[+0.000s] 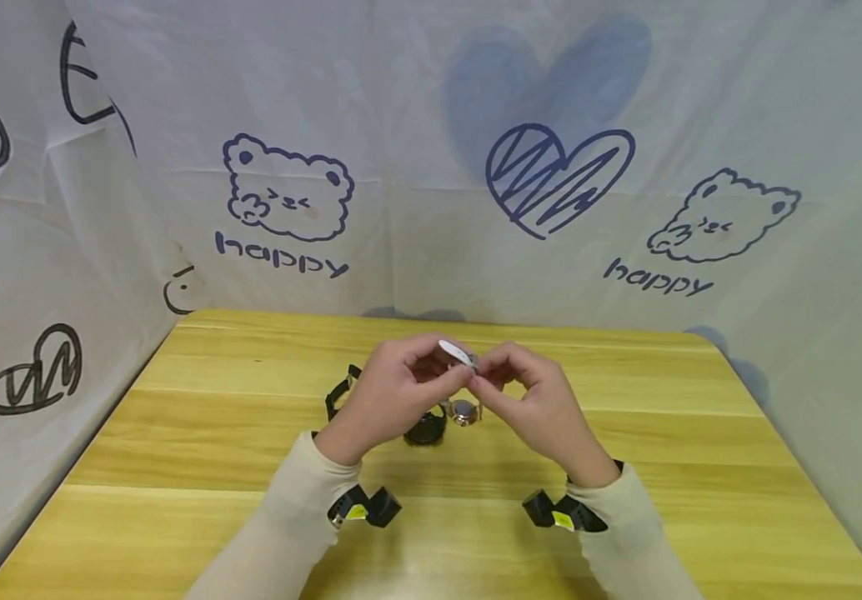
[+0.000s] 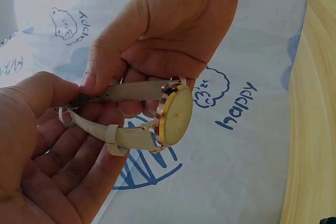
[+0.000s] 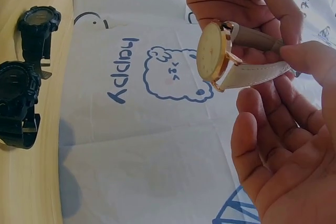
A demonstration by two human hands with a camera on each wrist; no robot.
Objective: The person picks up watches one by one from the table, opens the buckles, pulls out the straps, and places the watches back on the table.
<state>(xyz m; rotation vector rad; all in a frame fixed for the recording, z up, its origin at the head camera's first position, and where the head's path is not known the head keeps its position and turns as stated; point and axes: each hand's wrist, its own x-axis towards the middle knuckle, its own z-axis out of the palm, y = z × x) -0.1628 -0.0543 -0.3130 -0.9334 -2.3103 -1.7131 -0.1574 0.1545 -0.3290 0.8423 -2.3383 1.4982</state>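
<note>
Held up over the table is a wristwatch (image 1: pixel 455 352) with a white strap and a gold-rimmed round dial (image 2: pixel 178 116). Its strap bends into a loop, the two ends meeting at the hands. My left hand (image 1: pixel 393 392) pinches the strap by the buckle end, thumb on top. From the other side my right hand (image 1: pixel 543 408) pinches the strap close by, thumb and fingertips almost against the left thumb. In the right wrist view the dial (image 3: pixel 210 51) faces away from the fingers. Fingertips partly hide the buckle.
Under the hands, on the wooden table (image 1: pixel 213 417), stand a black watch (image 1: pixel 425 429), a metal watch (image 1: pixel 464 412) with a rose-gold look, and another black watch (image 1: pixel 337 396) partly behind the left hand. A printed white cloth (image 1: pixel 416 217) hangs beyond the table's far edge.
</note>
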